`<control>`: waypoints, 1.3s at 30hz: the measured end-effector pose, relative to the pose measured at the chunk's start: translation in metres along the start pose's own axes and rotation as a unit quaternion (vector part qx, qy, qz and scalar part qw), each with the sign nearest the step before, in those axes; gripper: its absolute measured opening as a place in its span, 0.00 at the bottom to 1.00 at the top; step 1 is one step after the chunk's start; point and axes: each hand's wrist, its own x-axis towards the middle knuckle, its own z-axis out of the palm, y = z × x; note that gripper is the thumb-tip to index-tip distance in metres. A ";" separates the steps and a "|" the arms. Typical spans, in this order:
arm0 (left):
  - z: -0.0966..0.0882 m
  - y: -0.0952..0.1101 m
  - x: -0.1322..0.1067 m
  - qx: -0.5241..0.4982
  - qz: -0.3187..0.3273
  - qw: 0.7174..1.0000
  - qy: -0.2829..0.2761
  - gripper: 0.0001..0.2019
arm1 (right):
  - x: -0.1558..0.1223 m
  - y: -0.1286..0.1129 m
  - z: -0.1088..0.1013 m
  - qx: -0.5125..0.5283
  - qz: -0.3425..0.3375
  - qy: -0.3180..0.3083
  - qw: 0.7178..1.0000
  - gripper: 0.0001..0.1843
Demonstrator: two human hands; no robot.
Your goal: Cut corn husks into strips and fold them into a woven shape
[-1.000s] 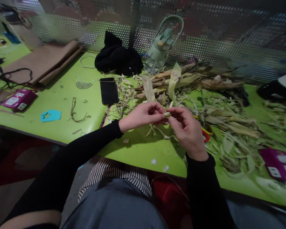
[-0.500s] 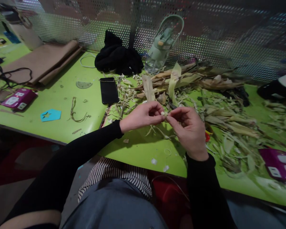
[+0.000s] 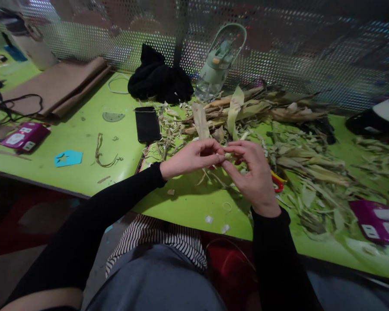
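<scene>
Place: apparently a craft workshop, where I sit at a green table [image 3: 188, 209]
Right side: dry husks [image 3: 317, 167] and shreds [image 3: 309, 196] strewn about
Left side: protractor [image 3: 113, 117], star-cut blue card [image 3: 74, 159]
Far edge: perforated screen [image 3: 119, 34]

Hands [image 3: 194, 157] [image 3: 251, 177] together near dry husks [image 3: 311, 162]

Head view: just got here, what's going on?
A person's left hand and right hand are brought together, fingertips meeting, above the green table. Any small piece between them is too hidden to make out. Dried husks lie scattered beyond the hands and to the right. A phone lies to the left, and a bottle stands at the back beside a black cloth.
</scene>
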 end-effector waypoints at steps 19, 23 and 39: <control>-0.003 0.016 -0.003 0.222 -0.047 0.974 0.004 0.13 | -0.008 0.001 0.013 -0.092 -0.016 -0.006 0.996 0.10; -0.004 0.009 -0.001 0.207 -0.035 0.978 -0.017 0.12 | -0.008 -0.005 0.012 -0.034 -0.031 -0.018 0.999 0.12; -0.006 0.008 0.000 -0.066 -0.084 0.994 0.016 0.10 | -0.004 -0.008 0.005 -0.039 0.041 0.069 0.996 0.07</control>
